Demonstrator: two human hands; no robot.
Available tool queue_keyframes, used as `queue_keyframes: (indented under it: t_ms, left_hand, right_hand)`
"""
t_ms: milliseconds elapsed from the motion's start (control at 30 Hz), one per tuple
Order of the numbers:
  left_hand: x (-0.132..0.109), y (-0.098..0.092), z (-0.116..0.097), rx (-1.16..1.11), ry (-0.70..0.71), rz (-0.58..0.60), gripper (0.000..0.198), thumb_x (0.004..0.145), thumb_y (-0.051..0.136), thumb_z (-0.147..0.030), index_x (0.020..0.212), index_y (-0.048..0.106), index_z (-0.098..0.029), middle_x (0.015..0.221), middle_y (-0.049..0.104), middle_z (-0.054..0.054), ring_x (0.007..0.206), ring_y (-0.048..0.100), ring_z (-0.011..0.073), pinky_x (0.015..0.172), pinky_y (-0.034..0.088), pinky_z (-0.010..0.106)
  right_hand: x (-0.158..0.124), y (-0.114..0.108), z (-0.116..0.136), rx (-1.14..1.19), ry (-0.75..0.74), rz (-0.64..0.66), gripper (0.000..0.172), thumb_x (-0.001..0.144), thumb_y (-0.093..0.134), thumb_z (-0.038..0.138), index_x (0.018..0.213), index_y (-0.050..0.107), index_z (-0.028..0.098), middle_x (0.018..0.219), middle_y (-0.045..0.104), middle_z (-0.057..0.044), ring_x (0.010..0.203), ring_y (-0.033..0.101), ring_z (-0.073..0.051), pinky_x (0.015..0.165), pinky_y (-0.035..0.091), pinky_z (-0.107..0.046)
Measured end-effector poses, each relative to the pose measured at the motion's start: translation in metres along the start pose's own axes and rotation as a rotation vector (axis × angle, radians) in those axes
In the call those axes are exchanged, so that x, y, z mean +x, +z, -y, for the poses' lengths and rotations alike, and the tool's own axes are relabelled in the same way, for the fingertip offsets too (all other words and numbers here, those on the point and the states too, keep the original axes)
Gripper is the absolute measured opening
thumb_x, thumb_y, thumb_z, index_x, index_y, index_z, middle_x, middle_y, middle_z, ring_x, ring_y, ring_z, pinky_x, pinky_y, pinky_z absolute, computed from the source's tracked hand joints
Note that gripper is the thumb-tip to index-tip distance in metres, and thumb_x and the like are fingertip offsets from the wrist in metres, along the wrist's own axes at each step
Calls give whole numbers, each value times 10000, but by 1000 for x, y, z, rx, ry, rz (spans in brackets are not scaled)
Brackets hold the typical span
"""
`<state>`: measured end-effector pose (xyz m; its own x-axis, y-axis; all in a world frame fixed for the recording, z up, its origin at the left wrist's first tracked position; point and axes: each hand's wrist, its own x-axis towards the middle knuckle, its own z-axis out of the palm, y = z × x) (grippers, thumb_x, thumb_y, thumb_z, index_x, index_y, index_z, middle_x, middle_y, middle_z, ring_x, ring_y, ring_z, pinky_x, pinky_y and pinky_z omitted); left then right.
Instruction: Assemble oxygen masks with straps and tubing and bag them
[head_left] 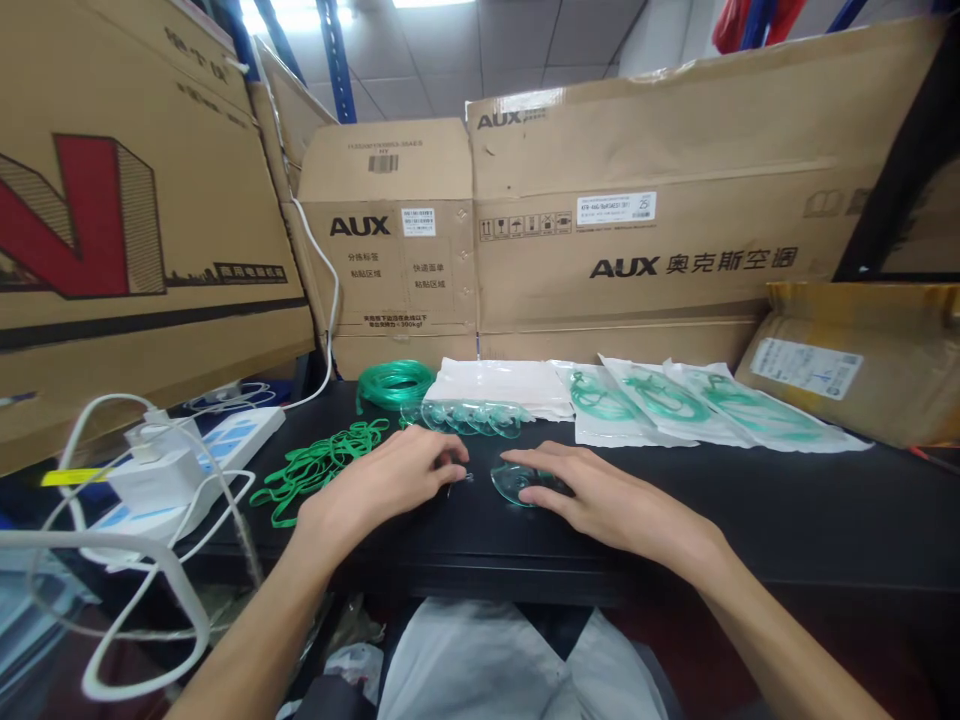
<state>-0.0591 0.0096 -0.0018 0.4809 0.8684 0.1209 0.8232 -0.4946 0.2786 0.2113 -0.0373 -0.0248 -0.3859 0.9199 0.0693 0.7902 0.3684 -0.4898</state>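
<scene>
Fingers (537,462) of right hand (607,505) are resting unclenched on clear green mask (513,488). Left hand (382,480) is pinching small metal piece (461,479) beside it.

A black worktop (750,520) runs across the front, closed in behind by a wall of brown cardboard. A long box (675,280) is printed AUX with Chinese characters, a smaller box (390,240) stands just beside it, and a large carton (135,200) with red lettering leans at the left. Above them, blue steel uprights (337,50) rise to a grey tiled ceiling (525,50) with bright light panels (292,12).
</scene>
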Motion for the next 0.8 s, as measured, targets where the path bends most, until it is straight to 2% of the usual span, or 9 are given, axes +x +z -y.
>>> queue_keyframes:
  t_ms: [100, 167, 333, 467, 533, 633, 800]
  left_hand:
    - [5, 1, 1, -82, 35, 48, 364, 939, 489, -197, 1227, 671, -325, 989, 765, -2, 918, 688, 200, 724, 455, 262]
    - [4, 0, 4, -143, 66, 104, 408, 905, 483, -144, 1217, 670, -327, 1015, 764, -11, 928, 688, 188, 732, 463, 250]
    - [1, -5, 3, -214, 79, 208, 386, 861, 530, -134, 1158, 710, -304, 1055, 749, -12, 920, 678, 169, 785, 479, 235]
    - [3, -6, -2, -225, 94, 257, 281, 846, 609, -206, 1067, 754, -301, 998, 750, -10, 909, 663, 184, 738, 465, 234]
    - [5, -4, -3, -221, 92, 255, 183, 853, 648, -275, 988, 771, -286, 964, 744, -2, 893, 654, 192, 722, 459, 240]
    - [9, 0, -3, -199, 102, 207, 114, 871, 666, -322, 884, 767, -270, 955, 718, 4, 902, 645, 193, 732, 454, 243]
    - [11, 2, -11, -182, 185, 94, 126, 931, 620, -272, 904, 744, -274, 986, 695, -8, 957, 634, 183, 811, 444, 245]
  right_hand:
    - [0, -2, -3, -13, 26, 6, 587, 992, 498, 628, 1555, 402, 491, 1667, 396, -31, 1565, 298, -308, 1255, 236, -524]
    - [0, -3, -6, -20, 14, 2, 594, 994, 503, 614, 1563, 372, 503, 1669, 396, -7, 1569, 291, -283, 1254, 245, -506]
    - [-1, -7, -14, -23, -28, -30, 589, 981, 539, 595, 1541, 397, 480, 1634, 445, 30, 1528, 361, -257, 1228, 297, -451]
    - [1, -10, -14, -22, -51, -34, 512, 979, 552, 575, 1467, 471, 446, 1496, 581, 2, 1402, 506, -263, 1135, 394, -414]
    - [2, -10, -13, -26, -53, -31, 470, 979, 554, 567, 1424, 505, 429, 1419, 629, -10, 1347, 547, -271, 1089, 423, -408]
    - [3, -11, -12, -21, -57, -37, 474, 973, 556, 579, 1412, 528, 403, 1412, 633, -28, 1345, 544, -282, 1089, 413, -406]
    - [3, -12, -13, -16, -61, -46, 533, 956, 555, 636, 1429, 549, 392, 1372, 657, -47, 1306, 572, -299, 1073, 420, -407]
